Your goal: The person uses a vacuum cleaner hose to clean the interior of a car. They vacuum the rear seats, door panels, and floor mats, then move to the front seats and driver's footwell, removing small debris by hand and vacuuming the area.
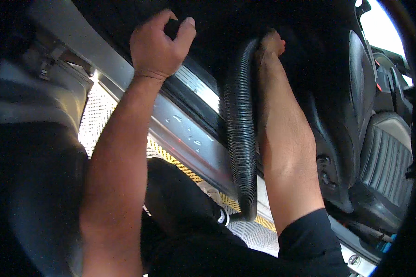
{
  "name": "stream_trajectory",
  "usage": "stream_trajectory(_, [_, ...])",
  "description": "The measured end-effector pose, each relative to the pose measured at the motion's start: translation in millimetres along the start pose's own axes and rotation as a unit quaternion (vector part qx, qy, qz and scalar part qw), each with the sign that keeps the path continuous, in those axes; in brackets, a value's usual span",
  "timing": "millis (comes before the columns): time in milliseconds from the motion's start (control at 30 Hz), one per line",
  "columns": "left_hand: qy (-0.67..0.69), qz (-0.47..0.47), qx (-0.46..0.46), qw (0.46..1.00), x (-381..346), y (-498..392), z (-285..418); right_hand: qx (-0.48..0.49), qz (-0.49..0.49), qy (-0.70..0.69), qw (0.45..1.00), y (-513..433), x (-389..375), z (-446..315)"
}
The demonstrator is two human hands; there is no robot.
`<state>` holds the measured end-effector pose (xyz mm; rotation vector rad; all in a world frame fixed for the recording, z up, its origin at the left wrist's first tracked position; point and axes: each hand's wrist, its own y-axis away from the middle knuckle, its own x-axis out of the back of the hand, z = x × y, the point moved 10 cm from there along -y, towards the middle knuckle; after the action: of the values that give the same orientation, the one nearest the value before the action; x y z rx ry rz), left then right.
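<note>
My left hand (159, 45) is raised over the car's door sill, its fingers curled and the thumb apart, with dark interior behind it; whether it holds anything I cannot tell. My right hand (272, 41) reaches into the dark footwell at the upper end of a black corrugated vacuum hose (241, 128). Something small and red-orange shows at its edge, but its grip is lost in shadow. From there the hose curves down across the wet silver sill (183, 128) towards the floor. A bright metal scuff plate (199, 88) lies on the sill between my arms.
The open car door (38, 100) stands at the left. Black leather seats (388, 152) are at the right, with seat controls (326, 169) on the nearer seat's side. Below the sill lies white grating with a yellow strip (176, 161), beside my dark-clothed leg.
</note>
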<state>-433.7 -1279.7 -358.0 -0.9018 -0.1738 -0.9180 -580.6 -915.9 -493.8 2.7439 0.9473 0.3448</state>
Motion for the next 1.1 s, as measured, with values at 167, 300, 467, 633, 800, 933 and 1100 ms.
stream_trajectory(167, [0.071,-0.004,0.014,0.997,1.6,5.3,1.6,-0.013,-0.061,-0.029,0.998,-31.0,19.0,2.7])
stream_trajectory(300, [0.074,0.009,0.016,0.997,2.2,3.1,2.0,-0.035,-0.084,-0.032,0.995,-49.1,20.9,-3.8])
stream_trajectory(467, [0.041,-0.017,0.028,0.999,-8.8,0.1,10.9,-0.043,-0.074,-0.008,0.996,-29.7,1.0,-7.3])
stream_trajectory(633, [0.015,-0.022,0.026,0.999,2.9,5.3,-1.1,-0.092,-0.309,-0.024,0.946,132.1,-33.3,-0.7])
stream_trajectory(800, [0.06,-0.03,0.034,0.997,-1.8,1.4,10.3,0.007,-0.344,0.022,0.939,68.6,-58.4,-30.9])
stream_trajectory(933, [0.063,-0.014,0.032,0.997,-8.8,3.4,17.1,0.023,-0.363,0.105,0.925,24.6,-77.4,-62.8])
stream_trajectory(1100, [0.028,-0.022,0.022,0.999,1.9,6.5,2.5,0.081,-0.535,0.3,0.786,170.0,-68.3,-42.9])
